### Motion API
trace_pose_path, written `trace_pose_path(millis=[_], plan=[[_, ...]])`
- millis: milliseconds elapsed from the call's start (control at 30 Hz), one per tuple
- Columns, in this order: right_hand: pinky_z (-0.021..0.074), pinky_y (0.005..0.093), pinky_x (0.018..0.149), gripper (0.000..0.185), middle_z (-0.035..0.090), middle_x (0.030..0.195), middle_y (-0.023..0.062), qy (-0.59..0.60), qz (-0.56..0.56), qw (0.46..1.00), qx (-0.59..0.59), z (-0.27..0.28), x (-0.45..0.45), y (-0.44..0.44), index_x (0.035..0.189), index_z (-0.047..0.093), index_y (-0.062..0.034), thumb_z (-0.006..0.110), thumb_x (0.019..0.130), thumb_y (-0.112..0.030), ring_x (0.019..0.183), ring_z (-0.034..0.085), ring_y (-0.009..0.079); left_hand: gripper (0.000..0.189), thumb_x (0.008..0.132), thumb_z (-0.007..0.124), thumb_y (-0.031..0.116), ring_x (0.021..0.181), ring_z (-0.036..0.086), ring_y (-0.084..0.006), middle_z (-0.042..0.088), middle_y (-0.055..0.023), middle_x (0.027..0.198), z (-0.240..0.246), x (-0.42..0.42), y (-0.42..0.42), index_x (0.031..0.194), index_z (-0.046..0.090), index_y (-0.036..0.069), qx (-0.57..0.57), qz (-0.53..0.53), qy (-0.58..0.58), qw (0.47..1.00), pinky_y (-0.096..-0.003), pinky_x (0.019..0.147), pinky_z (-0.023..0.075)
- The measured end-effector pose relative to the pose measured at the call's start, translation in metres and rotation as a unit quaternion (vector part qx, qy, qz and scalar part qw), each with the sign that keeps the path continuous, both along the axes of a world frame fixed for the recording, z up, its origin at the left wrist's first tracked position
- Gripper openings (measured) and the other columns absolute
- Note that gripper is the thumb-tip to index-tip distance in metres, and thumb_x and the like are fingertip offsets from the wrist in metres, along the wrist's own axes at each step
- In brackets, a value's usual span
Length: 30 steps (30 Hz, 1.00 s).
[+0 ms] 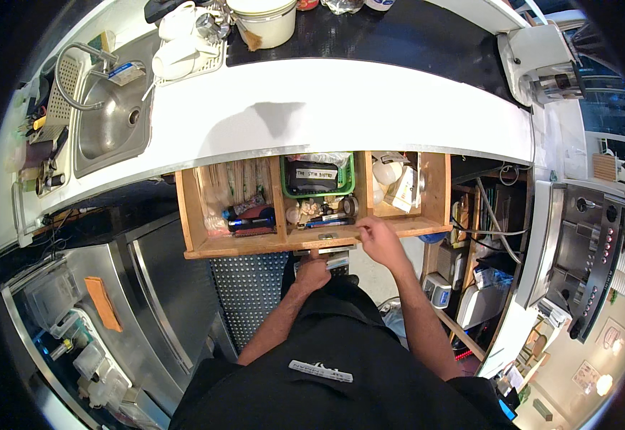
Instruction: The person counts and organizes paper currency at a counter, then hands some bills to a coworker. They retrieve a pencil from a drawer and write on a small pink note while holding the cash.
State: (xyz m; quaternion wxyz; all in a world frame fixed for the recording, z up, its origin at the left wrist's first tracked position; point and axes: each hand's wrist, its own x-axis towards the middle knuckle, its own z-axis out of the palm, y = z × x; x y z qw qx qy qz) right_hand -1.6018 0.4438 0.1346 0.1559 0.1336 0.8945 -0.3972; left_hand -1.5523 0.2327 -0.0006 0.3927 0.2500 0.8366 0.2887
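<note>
A wooden drawer [237, 246] stands pulled out below the white counter, split into three compartments. My left hand [313, 273] is at the outside of its front board, one finger touching the wood; its grip is partly hidden. Over the right part of the front edge is my right hand [381, 241], fingers curled, and whether they pinch something is unclear. Pens [331, 221] and a tape roll [350, 206] lie in the middle compartment, before a green basket [351, 183] holding a black labelled object [312, 178]. Wrapped sticks [242, 180] fill the left compartment; a white box [403, 188] is on the right.
A steel sink [111, 129] with a curved faucet is at the upper left, beside cups [175, 56] on a rack. A lidded white bucket [269, 27] stands at the back. Steel cabinet doors [167, 290] are lower left, shelves [465, 252] to the right.
</note>
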Motion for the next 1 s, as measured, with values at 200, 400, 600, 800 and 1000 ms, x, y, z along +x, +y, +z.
trace_pose_path(millis=[200,400,600,800,1000], plan=[[0.0496,0.0417,0.088,0.036,0.066,0.099,0.0275,-0.119,0.049,0.992,-0.019,-0.075,-0.060,-0.025,0.111,0.064,0.0049,0.052,0.077,-0.002,0.096,0.065,0.0389,0.042,0.073,0.056,0.014,0.109,0.056,-0.0414,0.058,-0.0254,0.117,0.009,-0.003,-0.001,0.113,0.063,0.004,-0.040,-0.039,-0.081,0.995,-0.0492,0.095,0.0440],[0.0464,0.0399,0.097,0.050,0.063,0.115,0.0265,-0.013,-0.103,0.989,-0.105,-0.090,-0.038,-0.038,0.121,0.061,0.0016,0.047,0.072,0.005,0.109,0.061,0.0371,0.047,0.073,0.055,0.013,0.116,0.052,-0.0413,0.056,-0.0254,0.120,0.017,-0.011,0.003,0.119,0.060,0.003,-0.019,-0.023,-0.056,0.998,-0.0493,0.100,0.0408],[0.0486,0.0370,0.094,0.054,0.065,0.116,0.0210,0.023,-0.142,0.983,-0.111,-0.077,-0.043,-0.032,0.115,0.065,-0.0020,0.042,0.069,0.016,0.110,0.063,0.0301,0.048,0.072,0.055,0.009,0.111,0.053,-0.0440,0.047,-0.0277,0.128,0.016,-0.012,0.004,0.120,0.058,0.000,-0.001,0.007,-0.063,0.998,-0.0517,0.099,0.0416],[0.0439,0.0342,0.101,0.040,0.064,0.121,0.0148,0.164,-0.001,0.981,-0.099,-0.059,-0.088,-0.022,0.101,0.067,-0.0001,0.045,0.072,0.018,0.123,0.054,0.0294,0.051,0.072,0.055,0.006,0.104,0.056,-0.0486,0.039,-0.0286,0.131,0.012,-0.006,0.008,0.123,0.057,0.002,0.026,0.047,0.000,0.999,-0.0518,0.092,0.0483],[0.0532,0.0388,0.085,0.044,0.068,0.110,0.0153,0.079,-0.044,0.995,-0.051,-0.035,-0.084,-0.030,0.114,0.064,-0.0074,0.052,0.076,0.010,0.098,0.067,0.0317,0.049,0.073,0.056,0.007,0.096,0.060,-0.0471,0.043,-0.0277,0.125,0.019,-0.008,0.008,0.122,0.057,0.003,-0.005,0.037,-0.024,0.999,-0.0529,0.089,0.0494]])
